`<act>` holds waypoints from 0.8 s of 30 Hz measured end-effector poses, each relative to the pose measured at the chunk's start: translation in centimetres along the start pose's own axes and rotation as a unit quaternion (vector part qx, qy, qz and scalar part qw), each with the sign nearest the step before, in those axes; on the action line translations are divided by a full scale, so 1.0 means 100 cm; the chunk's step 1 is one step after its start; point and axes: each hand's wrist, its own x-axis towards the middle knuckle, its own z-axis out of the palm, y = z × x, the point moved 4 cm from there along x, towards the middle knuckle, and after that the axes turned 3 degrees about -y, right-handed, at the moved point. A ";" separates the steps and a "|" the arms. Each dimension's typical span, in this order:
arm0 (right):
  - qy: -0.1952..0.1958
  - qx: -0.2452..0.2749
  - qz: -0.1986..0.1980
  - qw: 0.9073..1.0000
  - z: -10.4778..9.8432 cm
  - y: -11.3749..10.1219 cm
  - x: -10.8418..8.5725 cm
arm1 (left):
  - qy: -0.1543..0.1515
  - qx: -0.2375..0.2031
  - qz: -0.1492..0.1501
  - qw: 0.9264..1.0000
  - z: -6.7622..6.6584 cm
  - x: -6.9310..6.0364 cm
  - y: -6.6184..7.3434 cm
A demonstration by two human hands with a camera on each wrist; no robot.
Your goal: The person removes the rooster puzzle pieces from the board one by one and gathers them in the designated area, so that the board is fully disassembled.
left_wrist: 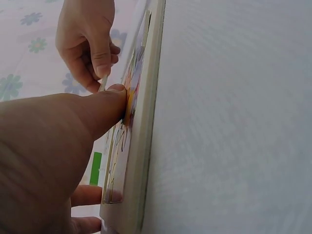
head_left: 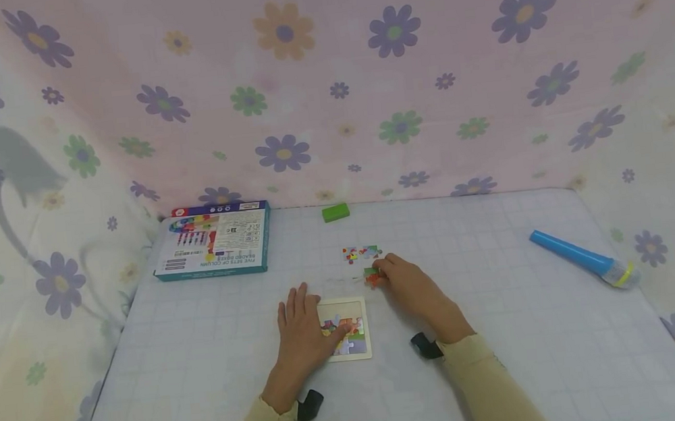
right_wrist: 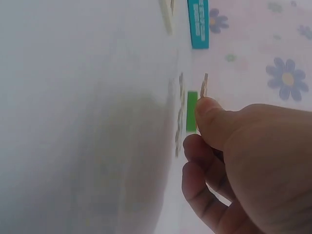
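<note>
A puzzle tray [head_left: 366, 330], partly filled with coloured pieces, lies under my left hand [head_left: 302, 336]. The left thumb rests on the pieces and the other fingers spread along the tray's left side; in the left wrist view the thumb [left_wrist: 105, 109] touches the picture. Between thumb and fingers my right hand [head_left: 415, 294] pinches a green and orange piece [head_left: 371, 276], held above the table in the right wrist view, where it shows edge-on [right_wrist: 204, 84]. Just behind it, a loose piece [head_left: 350, 255] and another [head_left: 369, 252] lie side by side.
A green block [head_left: 336, 213] sits near the table's back edge. At the back left lies a flat box [head_left: 224, 242] with printed text. A blue toy microphone [head_left: 573, 252] lies on the right. Floral cloth hangs behind and at both sides.
</note>
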 end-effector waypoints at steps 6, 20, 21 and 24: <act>0.007 -0.019 0.005 1.000 -0.011 0.021 0.008 | -0.001 -0.001 -0.005 1.000 0.002 0.000 -0.001; 0.015 -0.033 0.013 0.999 -0.020 0.055 0.027 | -0.008 -0.006 -0.002 1.000 0.003 0.000 -0.001; 0.015 -0.033 0.011 0.999 -0.019 0.055 0.029 | -0.008 -0.006 -0.002 1.000 0.003 0.000 -0.001; 0.016 -0.028 0.009 0.999 -0.020 0.053 0.034 | -0.008 -0.007 -0.004 1.000 0.003 0.001 -0.002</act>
